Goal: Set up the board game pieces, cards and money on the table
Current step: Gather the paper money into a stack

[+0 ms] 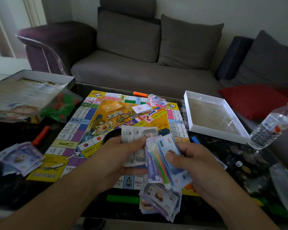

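Around the board (pixel 106 113): glossy dark table (pixel 223 155); white tray (pixel 188 112) right; box lid (pixel 40 75) left.
Grips: left hand (pixel 116 156) pinches grey notes (pixel 136 135); right hand (pixel 194 161) holds fanned paper bills (pixel 163 163).

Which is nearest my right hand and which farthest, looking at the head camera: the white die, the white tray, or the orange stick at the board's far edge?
From the right hand:
1. White die, just to its right on the dark table.
2. White tray, farther back on the right.
3. Orange stick, at the board's far edge.
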A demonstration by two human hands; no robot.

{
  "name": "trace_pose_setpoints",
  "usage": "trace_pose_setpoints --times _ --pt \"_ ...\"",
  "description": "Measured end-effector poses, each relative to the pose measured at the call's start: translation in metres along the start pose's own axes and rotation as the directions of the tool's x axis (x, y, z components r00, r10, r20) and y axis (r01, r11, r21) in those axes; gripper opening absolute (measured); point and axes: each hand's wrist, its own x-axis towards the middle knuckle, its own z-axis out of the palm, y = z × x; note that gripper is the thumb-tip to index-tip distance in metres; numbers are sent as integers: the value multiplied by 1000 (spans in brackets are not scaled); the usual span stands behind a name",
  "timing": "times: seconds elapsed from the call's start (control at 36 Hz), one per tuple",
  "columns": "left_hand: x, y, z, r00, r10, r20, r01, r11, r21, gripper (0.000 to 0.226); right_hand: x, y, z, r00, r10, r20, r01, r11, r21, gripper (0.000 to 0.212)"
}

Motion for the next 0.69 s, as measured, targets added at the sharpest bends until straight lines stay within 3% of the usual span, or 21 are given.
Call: trace_pose_setpoints --times 0.28,0.39,0.44,0.5,0.69 --pt "-1 -2 3 997 -47 53 49 999 -23 21 1 4 3 997 34 73 -39 998 57 26" --pt "2 -5 0 997 -50 52 53 997 -53 35 2 6 4 996 33 82 -41 995 92 25" --pt "1 -3 0 998 -48 42 50 997 -61 27 1 5 3 996 35 84 -44 993 107 25" --pt "1 -1 -2 998 -40 39 42 998 -40 20 1 3 1 996 32 80 -42 992 121 30" --pt "1 3 -6 999 -19 37 16 995 103 25 -1 -8 -10 1000 6 15 -7 997 74 29"
